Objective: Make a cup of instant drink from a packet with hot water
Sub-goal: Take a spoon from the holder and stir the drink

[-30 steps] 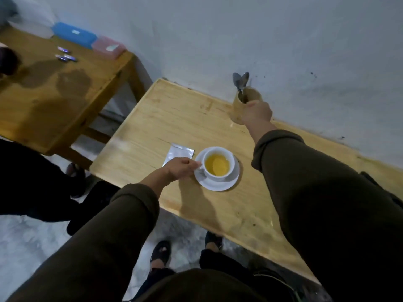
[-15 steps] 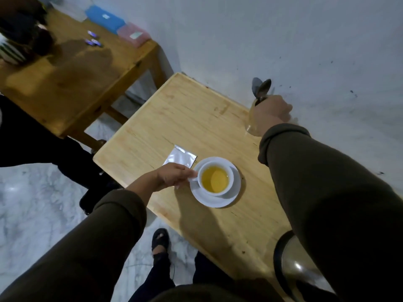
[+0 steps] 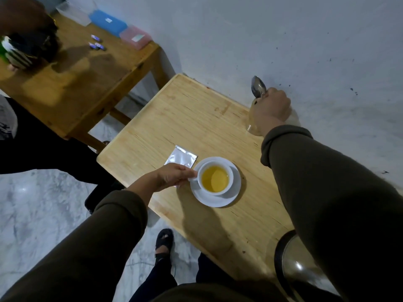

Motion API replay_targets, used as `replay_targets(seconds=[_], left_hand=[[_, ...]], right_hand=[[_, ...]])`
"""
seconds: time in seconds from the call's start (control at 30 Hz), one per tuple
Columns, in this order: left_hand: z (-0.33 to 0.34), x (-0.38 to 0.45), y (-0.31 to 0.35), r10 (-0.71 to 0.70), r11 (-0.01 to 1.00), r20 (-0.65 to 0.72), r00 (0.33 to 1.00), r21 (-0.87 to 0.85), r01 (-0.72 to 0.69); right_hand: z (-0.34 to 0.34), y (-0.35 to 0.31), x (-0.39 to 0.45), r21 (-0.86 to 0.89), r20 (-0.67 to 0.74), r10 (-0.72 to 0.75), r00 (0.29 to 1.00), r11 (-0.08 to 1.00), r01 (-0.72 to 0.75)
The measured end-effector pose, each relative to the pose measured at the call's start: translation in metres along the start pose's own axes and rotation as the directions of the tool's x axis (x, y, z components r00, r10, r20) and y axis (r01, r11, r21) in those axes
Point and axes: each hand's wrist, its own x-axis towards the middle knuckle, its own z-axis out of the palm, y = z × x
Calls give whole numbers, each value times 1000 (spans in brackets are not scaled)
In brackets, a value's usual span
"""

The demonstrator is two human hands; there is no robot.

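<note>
1 white cup (image 3: 216, 178) of yellow drink stands on 1 saucer (image 3: 214, 199) near the wooden table's (image 3: 187, 118) near edge. Left hand (image 3: 174, 175) pinches the cup handle; 1 silver packet (image 3: 181, 158) lies just left. Right hand (image 3: 271, 107) grips 1 spoon (image 3: 258, 86) over the far holder (image 3: 251, 125). 1 kettle (image 3: 298, 267) sits near right.

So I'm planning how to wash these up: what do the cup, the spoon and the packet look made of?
The cup looks like glazed white ceramic: smooth, opaque, matching its saucer. The spoon looks like polished metal, grey with a dull reflection. The packet appears to be silvery foil or foil-lined plastic: flat, creased and shiny.
</note>
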Motion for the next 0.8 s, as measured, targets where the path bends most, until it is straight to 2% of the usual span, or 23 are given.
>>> replay_targets(seconds=[0.23, 0.4, 0.57, 0.7, 0.8], left_hand=[[2, 3, -2, 17, 999, -34, 999, 46, -15], [1, 6, -4, 52, 991, -36, 998, 129, -47], [1, 7, -1, 120, 970, 9, 993, 211, -119], [0, 5, -1, 155, 959, 42, 987, 234, -161], [-1, 3, 2, 174, 944, 57, 983, 275, -183]], right_hand=[[-27, -12, -22, 116, -127, -269, 955, 952, 284], [-43, -26, -48, 178, -142, -299, 944, 930, 321], [-48, -24, -92, 243, -86, -162, 983, 953, 179], [-35, -15, -141, 322, -22, 47, 999, 946, -38], [-20, -10, -178, 434, 87, 204, 975, 874, -221]])
